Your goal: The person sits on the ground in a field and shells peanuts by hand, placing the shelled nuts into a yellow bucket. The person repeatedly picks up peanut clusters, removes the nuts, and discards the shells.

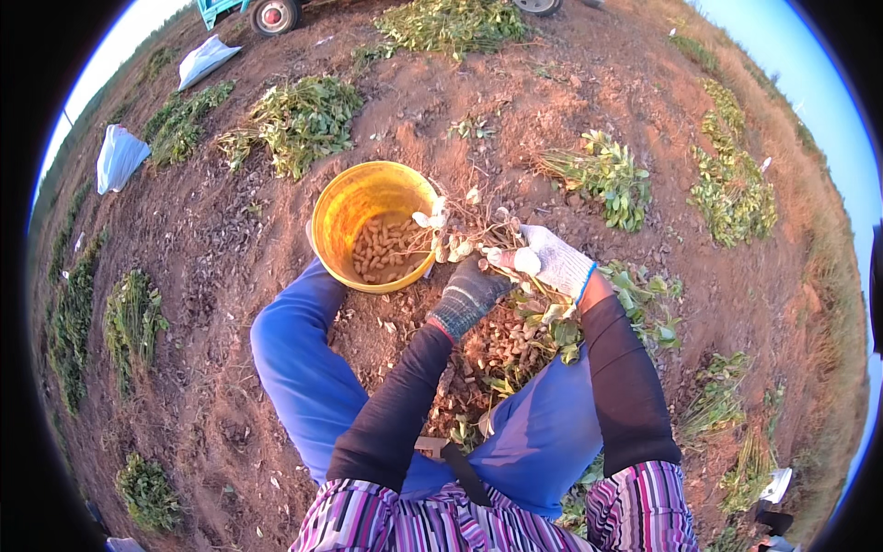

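My right hand (555, 262), in a white knit glove with a blue cuff edge, grips a bunch of peanut plants (500, 231). Their roots and pale pods point up and left, and leafy stems trail below the hand. Against the underside of the roots is my left hand (472, 293), in a dark grey glove; its fingertips are partly hidden, so its grip is unclear. A yellow bucket (338, 228) stands just left of the roots, tilted towards me. Loose peanuts (383, 245) lie in its bottom. More peanuts (510, 345) are heaped on the soil between my legs.
Pulled plants lie in bunches on the soil, including one ahead left (310, 124) and one ahead right (607, 176). White sacks (121, 159) rest at the far left. A wheeled vehicle (272, 15) stands at the top. My bent legs flank the work area.
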{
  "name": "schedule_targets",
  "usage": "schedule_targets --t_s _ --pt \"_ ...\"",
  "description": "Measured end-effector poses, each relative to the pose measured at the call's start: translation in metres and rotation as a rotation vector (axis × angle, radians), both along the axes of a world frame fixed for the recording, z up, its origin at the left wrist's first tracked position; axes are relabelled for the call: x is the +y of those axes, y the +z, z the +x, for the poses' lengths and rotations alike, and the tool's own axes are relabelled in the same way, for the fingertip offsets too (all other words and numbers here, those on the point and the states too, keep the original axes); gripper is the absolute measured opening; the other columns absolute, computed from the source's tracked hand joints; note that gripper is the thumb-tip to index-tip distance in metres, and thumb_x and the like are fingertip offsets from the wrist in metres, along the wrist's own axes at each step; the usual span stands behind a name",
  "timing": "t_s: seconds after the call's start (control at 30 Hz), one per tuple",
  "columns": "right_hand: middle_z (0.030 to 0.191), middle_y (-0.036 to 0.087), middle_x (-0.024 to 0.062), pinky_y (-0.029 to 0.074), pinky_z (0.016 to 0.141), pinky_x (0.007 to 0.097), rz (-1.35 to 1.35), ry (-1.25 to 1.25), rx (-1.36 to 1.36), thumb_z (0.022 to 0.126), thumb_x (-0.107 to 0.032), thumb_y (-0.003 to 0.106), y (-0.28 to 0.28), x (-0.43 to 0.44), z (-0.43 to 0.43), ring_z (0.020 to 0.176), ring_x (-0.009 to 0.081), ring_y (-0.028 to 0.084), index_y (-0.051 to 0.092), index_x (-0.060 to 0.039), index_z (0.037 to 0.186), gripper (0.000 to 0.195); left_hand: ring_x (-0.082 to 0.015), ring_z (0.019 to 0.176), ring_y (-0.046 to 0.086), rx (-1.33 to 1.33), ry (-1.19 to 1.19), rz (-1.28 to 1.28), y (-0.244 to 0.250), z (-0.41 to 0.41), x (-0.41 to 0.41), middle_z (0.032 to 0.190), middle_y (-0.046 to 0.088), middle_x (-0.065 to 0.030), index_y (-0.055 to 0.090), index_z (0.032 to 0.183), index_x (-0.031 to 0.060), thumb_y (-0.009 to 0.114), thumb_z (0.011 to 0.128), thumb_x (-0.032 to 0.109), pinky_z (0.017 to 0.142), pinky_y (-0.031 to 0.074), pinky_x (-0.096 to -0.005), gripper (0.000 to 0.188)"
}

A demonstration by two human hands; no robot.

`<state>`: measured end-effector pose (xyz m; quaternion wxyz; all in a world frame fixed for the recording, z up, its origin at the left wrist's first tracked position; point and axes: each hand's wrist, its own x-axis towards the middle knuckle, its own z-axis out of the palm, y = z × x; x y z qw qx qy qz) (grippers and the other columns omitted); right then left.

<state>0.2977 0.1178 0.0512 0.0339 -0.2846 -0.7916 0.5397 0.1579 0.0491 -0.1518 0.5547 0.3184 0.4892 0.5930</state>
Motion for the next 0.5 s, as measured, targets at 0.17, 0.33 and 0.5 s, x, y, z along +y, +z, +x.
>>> schedule_targets --t_s 0.17,0.33,0.5 --pt "0.101 0.073 0.0036 0.05 0.079 0.0288 -0.095 0.014 -0.036 0.087 -0.035 0.078 -0.007 0.006 0.009 0.089 0.0109 0.062 0.068 0.0034 0.115 0.048 -0.0247 0.091 0.068 0.481 -0.115 -0.031 0.004 0.006 0.001 0.1 0.07 -0.0171 0.04 0.137 -0.0115 0.085 0.077 0.026 0.08 0.055 -0.0342 0.084" --pt "0.108 0.073 0.0083 0.05 0.088 0.0303 0.034 -0.036 -0.003 0.091 -0.032 0.075 -0.011 0.005 0.007 0.097 0.0126 0.063 0.067 0.0031 0.118 0.045 -0.0152 0.082 0.071 0.103 -0.105 -0.217 0.093 0.007 -0.037 0.103 0.073 -0.0112 0.058 0.121 -0.0024 0.075 0.089 0.009 0.07 0.06 -0.0286 0.038" --pt "0.106 0.071 0.0046 0.049 0.089 0.0297 -0.042 -0.044 0.055 0.089 -0.035 0.077 -0.008 -0.003 0.0 0.095 0.0117 0.061 0.066 0.0018 0.12 0.048 -0.0185 0.102 0.068 -0.014 -0.099 0.053 0.085 -0.001 -0.04 0.116 0.069 -0.0174 0.041 0.141 -0.005 0.077 0.087 0.009 0.086 0.058 -0.0313 0.066"
